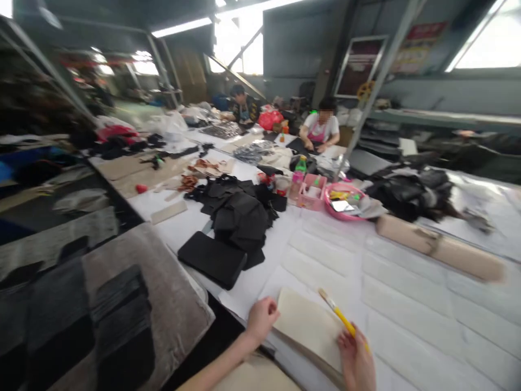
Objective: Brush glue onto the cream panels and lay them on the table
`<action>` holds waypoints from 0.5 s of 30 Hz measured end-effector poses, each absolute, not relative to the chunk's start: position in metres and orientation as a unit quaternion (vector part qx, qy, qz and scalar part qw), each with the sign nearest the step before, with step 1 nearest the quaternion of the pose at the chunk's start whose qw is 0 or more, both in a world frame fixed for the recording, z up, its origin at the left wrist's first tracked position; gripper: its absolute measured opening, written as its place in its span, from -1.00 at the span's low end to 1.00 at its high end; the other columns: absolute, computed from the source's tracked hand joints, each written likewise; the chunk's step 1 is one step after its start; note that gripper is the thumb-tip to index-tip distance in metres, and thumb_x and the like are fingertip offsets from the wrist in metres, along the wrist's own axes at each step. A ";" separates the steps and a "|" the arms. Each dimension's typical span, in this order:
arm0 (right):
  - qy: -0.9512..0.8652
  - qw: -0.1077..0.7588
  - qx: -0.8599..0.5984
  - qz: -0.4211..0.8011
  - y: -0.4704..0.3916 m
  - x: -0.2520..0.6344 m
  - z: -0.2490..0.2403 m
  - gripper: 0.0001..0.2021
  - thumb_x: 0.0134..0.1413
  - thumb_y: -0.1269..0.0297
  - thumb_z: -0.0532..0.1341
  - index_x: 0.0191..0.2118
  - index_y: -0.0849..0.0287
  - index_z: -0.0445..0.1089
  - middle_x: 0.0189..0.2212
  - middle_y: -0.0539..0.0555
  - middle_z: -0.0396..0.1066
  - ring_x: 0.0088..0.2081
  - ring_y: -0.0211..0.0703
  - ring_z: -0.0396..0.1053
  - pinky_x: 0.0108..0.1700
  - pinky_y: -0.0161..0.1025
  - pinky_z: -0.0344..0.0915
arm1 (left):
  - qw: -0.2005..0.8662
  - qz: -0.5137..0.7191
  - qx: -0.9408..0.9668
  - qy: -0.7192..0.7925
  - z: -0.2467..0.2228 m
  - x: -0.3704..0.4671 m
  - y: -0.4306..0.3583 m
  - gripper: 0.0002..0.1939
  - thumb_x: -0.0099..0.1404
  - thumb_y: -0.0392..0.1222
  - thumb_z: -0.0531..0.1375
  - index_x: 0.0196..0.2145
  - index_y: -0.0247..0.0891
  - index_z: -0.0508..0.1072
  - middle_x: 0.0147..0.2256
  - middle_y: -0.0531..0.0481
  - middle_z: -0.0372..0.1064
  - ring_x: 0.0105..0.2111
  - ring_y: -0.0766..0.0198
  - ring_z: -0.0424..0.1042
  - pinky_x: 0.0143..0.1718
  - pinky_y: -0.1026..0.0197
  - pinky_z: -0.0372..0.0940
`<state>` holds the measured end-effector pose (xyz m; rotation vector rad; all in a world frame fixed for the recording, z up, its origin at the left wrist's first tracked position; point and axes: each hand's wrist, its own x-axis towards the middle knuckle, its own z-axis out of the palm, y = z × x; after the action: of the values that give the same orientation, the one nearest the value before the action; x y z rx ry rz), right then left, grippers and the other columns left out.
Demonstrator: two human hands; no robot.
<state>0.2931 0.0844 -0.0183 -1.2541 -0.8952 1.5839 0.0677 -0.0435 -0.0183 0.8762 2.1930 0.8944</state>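
Observation:
In the head view, a flat cream sheet (311,325) lies at the table's near edge, between my two hands. My right hand (356,355) is closed around a brush (344,319) with a yellow handle, its pale bristles tilted up and left over the sheet. The fingers of that hand also sit against the sheet's right end. At the sheet's left edge, my left hand (260,321) is curled with thumb and fingers together; whether it pinches the sheet cannot be made out. Another cream piece (256,374) shows below my left forearm.
A black padded piece (212,258) and a heap of black pieces (240,212) lie ahead. Pale strips (411,293) cover the right side, near a beige roll (439,247). A pink basin (345,212) stands beyond. Two people (321,130) sit across the table.

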 end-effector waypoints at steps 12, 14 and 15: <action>-0.188 0.526 -0.387 0.734 0.072 0.290 -0.023 -0.68 -0.08 0.16 0.43 -0.23 0.17 0.42 -0.50 -0.06 0.49 -0.49 -0.35 0.43 -0.40 -0.41 0.41 | 0.354 0.344 0.333 0.803 -0.015 0.043 -0.055 -0.72 0.31 0.00 0.18 -0.17 -0.26 0.46 -0.19 -0.04 0.44 -0.26 0.23 0.44 -0.25 0.15 0.38; -0.176 0.534 -0.382 0.733 0.069 0.290 -0.018 -0.69 -0.08 0.16 0.42 -0.23 0.17 0.42 -0.51 -0.05 0.49 -0.50 -0.35 0.43 -0.40 -0.40 0.41 | 0.365 0.338 0.343 0.797 -0.009 0.042 -0.055 -0.71 0.34 -0.01 0.16 -0.09 -0.24 0.43 -0.11 -0.06 0.40 -0.21 0.24 0.43 -0.22 0.13 0.40; -0.171 0.540 -0.380 0.731 0.067 0.291 -0.016 -0.68 -0.07 0.16 0.42 -0.22 0.18 0.42 -0.51 -0.05 0.49 -0.51 -0.34 0.43 -0.39 -0.39 0.41 | 0.373 0.334 0.351 0.791 -0.008 0.042 -0.055 -0.69 0.32 0.02 0.16 -0.10 -0.24 0.44 -0.14 -0.05 0.42 -0.25 0.24 0.44 -0.27 0.16 0.40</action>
<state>0.2910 0.0667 -0.0155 -0.9038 -0.4058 1.7381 0.0419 -0.0552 -0.0076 0.9001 2.0265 0.8553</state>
